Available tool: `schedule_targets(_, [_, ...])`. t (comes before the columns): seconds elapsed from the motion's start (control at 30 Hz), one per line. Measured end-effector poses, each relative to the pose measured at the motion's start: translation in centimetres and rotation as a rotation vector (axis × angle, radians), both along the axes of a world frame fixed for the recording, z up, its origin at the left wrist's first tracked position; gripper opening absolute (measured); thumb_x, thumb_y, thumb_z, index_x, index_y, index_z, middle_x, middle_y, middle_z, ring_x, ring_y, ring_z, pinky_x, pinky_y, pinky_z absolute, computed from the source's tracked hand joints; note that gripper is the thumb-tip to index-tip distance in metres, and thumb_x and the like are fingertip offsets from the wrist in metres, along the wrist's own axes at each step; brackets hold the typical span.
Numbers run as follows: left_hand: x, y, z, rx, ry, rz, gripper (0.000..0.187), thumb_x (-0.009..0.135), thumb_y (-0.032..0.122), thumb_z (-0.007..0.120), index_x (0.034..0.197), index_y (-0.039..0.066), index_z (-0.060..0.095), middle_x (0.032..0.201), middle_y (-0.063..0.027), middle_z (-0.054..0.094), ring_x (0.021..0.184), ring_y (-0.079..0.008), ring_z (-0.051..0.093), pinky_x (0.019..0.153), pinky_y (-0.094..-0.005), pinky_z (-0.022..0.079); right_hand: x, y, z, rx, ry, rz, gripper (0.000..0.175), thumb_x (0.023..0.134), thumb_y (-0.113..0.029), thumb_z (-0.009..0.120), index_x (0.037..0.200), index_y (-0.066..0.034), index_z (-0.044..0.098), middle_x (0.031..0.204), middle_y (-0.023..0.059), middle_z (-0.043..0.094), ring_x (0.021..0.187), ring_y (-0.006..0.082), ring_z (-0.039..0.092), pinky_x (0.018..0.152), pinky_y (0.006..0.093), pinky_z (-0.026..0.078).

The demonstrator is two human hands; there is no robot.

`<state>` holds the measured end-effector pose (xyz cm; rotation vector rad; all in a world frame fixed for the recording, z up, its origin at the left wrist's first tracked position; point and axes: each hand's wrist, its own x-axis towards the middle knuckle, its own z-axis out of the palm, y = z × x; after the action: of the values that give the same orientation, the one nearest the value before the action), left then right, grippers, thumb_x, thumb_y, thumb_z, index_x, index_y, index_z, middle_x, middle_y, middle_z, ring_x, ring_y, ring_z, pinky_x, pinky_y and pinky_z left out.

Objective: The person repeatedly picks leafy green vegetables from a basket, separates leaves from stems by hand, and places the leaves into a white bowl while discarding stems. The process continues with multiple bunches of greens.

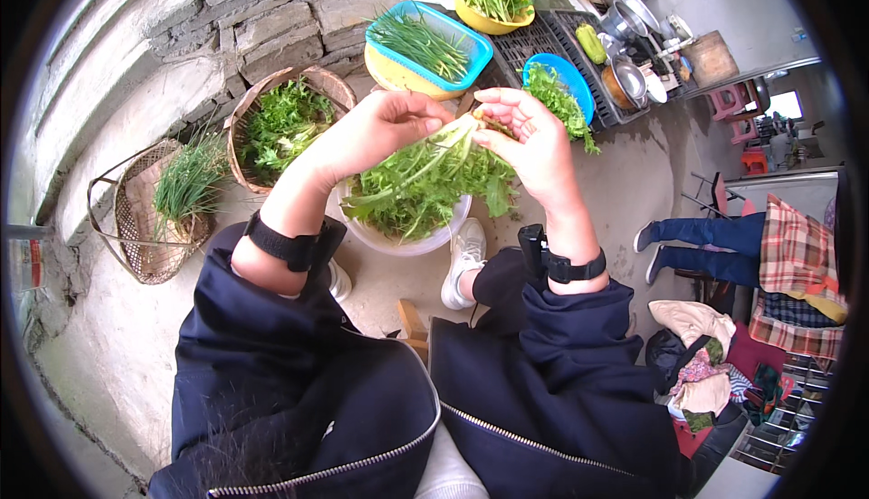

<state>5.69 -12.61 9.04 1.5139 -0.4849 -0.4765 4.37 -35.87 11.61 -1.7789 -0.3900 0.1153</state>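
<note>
Both my hands are raised over a translucent plastic basin (407, 244) heaped with frilly leafy greens (414, 193). Between them is a bunch of greens with pale stems (465, 129), its root end up at my right hand (533, 136) and its leaves hanging down towards the basin. My right thumb and fingers are closed around that root end. My left hand (404, 122) pinches at the stems or a leaf just left of it; the fingertips partly hide what they grip. Left of the basin, a woven basket (237, 115) holds more frilly greens (285, 119).
A flat woven basket (129, 193) with thin green stalks lies far left. Beyond my hands are a blue plastic basket (482, 58) of long green stalks, a yellow bowl (485, 22) of leafy herbs and a blue colander (577, 81). A person (719, 248) stands at right.
</note>
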Motion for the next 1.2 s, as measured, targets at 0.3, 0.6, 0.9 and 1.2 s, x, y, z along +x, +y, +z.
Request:
schedule_targets(0.3, [-0.7, -2.1, -0.5, -0.123, 0.229, 0.014, 0.04, 0.096, 0.006, 0.054, 0.136, 0.002, 0.052, 0.128, -0.0056, 0.059, 0.119, -0.0139, 0.053, 0.104, -0.0291, 0.041, 1.8, -1.8, -0.8, 0.221, 0.145, 0.115, 0.036, 0.085, 0.003, 0.071, 0.119, 0.0008, 0.06, 0.114, 0.0076, 0.066, 0.105, 0.0138, 0.062, 0.096, 0.0288, 0.049])
schedule_targets(0.6, [0.4, -2.9, -2.4, -0.162, 0.2, -0.053, 0.029, 0.093, 0.01, 0.064, 0.12, 0.003, 0.058, 0.113, -0.0001, 0.062, 0.105, -0.0084, 0.056, 0.096, -0.0263, 0.044, 2.4, -2.0, -2.7, 0.284, 0.236, 0.121, 0.031, 0.085, 0.003, 0.07, 0.116, 0.0003, 0.062, 0.115, 0.0068, 0.066, 0.108, 0.015, 0.061, 0.097, 0.0301, 0.049])
schedule_targets(0.9, [0.3, -2.0, -3.3, -0.179, 0.212, 0.097, 0.022, 0.094, 0.01, 0.062, 0.114, 0.004, 0.057, 0.106, -0.0007, 0.064, 0.099, -0.0084, 0.059, 0.09, -0.0249, 0.047, 1.5, -1.6, -1.2, -0.222, -0.467, 0.067, 0.025, 0.077, 0.003, 0.076, 0.101, -0.0027, 0.071, 0.1, 0.0061, 0.067, 0.099, 0.0167, 0.063, 0.087, 0.0312, 0.052])
schedule_targets(1.2, [0.6, -1.7, -4.1, -0.099, 0.184, 0.229, 0.019, 0.094, 0.008, 0.059, 0.113, 0.004, 0.057, 0.104, -0.0004, 0.062, 0.098, -0.0088, 0.058, 0.089, -0.0238, 0.046, 0.7, 0.7, -1.6, -0.408, -0.673, 0.063, 0.015, 0.074, -0.011, 0.079, 0.083, -0.0065, 0.068, 0.083, 0.0052, 0.06, 0.084, 0.0243, 0.06, 0.077, 0.0359, 0.05])
